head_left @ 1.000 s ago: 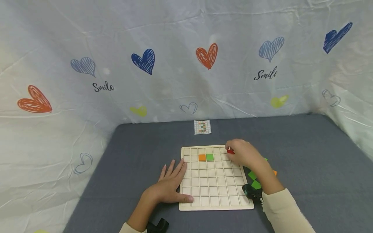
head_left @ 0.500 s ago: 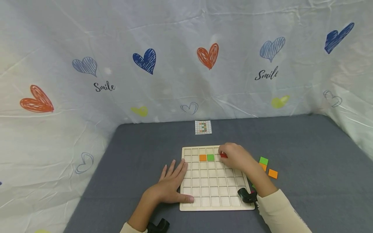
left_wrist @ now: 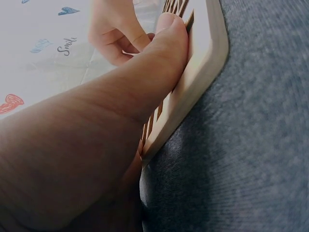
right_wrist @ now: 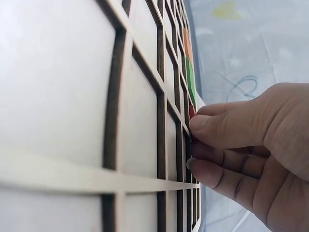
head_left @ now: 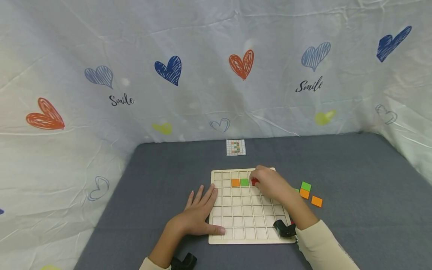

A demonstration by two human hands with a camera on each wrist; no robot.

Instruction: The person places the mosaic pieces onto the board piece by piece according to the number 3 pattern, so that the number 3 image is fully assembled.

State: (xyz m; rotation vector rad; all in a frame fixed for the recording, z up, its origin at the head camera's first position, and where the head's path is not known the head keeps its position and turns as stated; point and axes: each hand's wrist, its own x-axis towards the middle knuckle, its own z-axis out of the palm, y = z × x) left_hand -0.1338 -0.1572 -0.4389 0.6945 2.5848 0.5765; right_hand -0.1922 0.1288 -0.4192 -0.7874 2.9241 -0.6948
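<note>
A pale wooden grid board [head_left: 233, 211] lies on the table. In its second row from the far side sit an orange square tile [head_left: 235, 182] and, beside it, a green square tile [head_left: 244, 182]. My right hand [head_left: 272, 184] pinches a red square tile [head_left: 254, 182] at the cell just right of the green one. Most of that red tile is hidden by the fingers, though a sliver of the red tile [right_wrist: 191, 111] shows in the right wrist view. Fingers spread, my left hand [head_left: 195, 218] rests on the board's left edge, with the thumb [left_wrist: 169, 41] on its near corner.
Right of the board lie loose tiles: a green tile [head_left: 306, 186], an orange tile [head_left: 304, 193] touching it, and a separate orange tile [head_left: 317, 201]. A small card with a coloured grid pattern [head_left: 236, 147] lies behind the board. A white printed curtain [head_left: 202, 93] hangs beyond the grey table [head_left: 168, 168].
My right hand has moved left across the board's far rows, carrying the red tile to the cell beside the green one. The left hand has stayed in place.
</note>
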